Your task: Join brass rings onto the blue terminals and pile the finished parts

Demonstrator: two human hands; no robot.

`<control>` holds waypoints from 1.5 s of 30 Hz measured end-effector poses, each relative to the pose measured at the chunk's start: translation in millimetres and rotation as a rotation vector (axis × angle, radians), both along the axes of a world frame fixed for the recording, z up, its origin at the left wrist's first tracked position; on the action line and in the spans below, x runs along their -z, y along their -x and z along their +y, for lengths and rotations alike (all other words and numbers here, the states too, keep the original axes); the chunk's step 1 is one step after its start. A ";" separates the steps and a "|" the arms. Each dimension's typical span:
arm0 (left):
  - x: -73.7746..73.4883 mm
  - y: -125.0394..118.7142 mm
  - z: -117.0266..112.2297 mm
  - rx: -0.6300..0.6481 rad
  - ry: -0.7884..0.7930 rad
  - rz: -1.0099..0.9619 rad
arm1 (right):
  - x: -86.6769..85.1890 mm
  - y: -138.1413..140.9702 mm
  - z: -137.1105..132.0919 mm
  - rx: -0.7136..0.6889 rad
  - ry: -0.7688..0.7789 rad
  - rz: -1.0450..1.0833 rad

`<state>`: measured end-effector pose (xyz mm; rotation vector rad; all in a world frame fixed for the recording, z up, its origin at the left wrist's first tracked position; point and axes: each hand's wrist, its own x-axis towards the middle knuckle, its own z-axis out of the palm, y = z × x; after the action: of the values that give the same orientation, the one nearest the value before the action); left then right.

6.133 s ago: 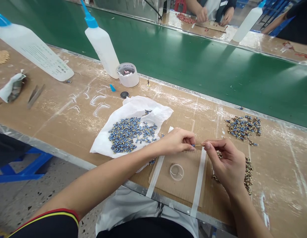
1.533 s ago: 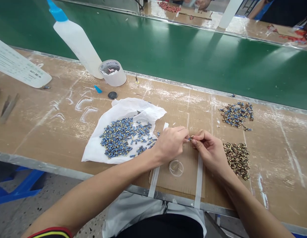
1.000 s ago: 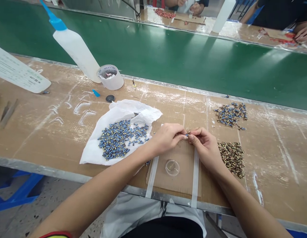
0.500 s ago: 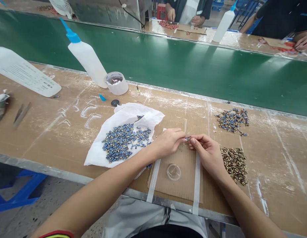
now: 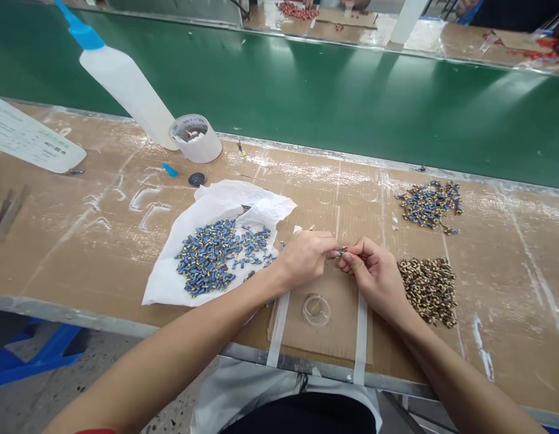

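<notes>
My left hand [image 5: 306,256] and my right hand [image 5: 373,274] meet over a cardboard pad [image 5: 336,325]. Their fingertips pinch a tiny blue and dark piece [image 5: 341,251] between them; its exact shape is mostly hidden. Left of my hands, small blue pieces with yellow ends [image 5: 207,256] lie heaped on a white sheet [image 5: 164,283]. Beside my right hand is a dense pile of brown and cream pieces [image 5: 428,292]. Beyond it lies a looser pile of blue and brown pieces [image 5: 428,204]. A clear shallow cup [image 5: 316,310] sits on the pad below my hands.
A white squeeze bottle with a blue nozzle [image 5: 130,90] leans against a tape roll [image 5: 197,140]. Another bottle [image 5: 31,135], tweezers [image 5: 12,211] and a black cap [image 5: 197,179] are at the left. A green belt [image 5: 279,90] separates me from other people's bench.
The camera view has tilted down slightly, so the table things have shifted in the picture. Both hands still hold the small piece together, with only slight finger movement.
</notes>
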<state>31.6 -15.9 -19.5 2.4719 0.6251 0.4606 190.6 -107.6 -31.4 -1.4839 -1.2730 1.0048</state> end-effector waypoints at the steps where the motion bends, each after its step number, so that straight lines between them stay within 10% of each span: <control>1: 0.1 0.4 -0.7 0.004 -0.005 0.000 | 0.2 0.8 -0.6 0.000 -0.010 -0.016; 9: -3.5 2.4 3.2 0.027 0.016 0.017 | -2.3 0.2 3.6 -0.035 0.019 0.086; 24: -23.9 12.1 17.5 0.209 0.633 0.014 | -11.8 -13.0 4.7 -0.180 -0.003 0.240; 40: -19.1 10.9 17.3 0.132 0.614 -0.036 | -21.4 -8.2 5.3 -0.139 0.005 0.158; 45: -36.4 23.0 19.8 0.013 0.513 -0.066 | -29.8 -51.0 11.7 0.185 -0.154 0.002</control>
<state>8.6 4.0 16.9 1.9666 0.6109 0.3248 241.6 -95.9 -1.6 -1.4515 -1.1615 0.7705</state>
